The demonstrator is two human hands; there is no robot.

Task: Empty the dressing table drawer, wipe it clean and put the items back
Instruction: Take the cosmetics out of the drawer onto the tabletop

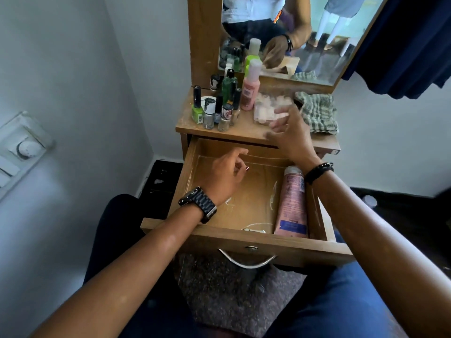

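Drawer (244, 198) open below table (251, 131), holding only a pink tube (291, 203); left hand (225, 173) loosely curled, empty, right hand (288, 132) spread over clear packet (268, 109): likely restocking; next, grasp packet.

Right hand (289, 132) blurred — grip on packet (268, 111) unclear.

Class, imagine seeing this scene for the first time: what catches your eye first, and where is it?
The open drawer in the middle, holding a pink tube along its right side. Above it, nail polish bottles crowd the tabletop's left, with a striped cloth at right. The right hand reaches toward the tabletop.
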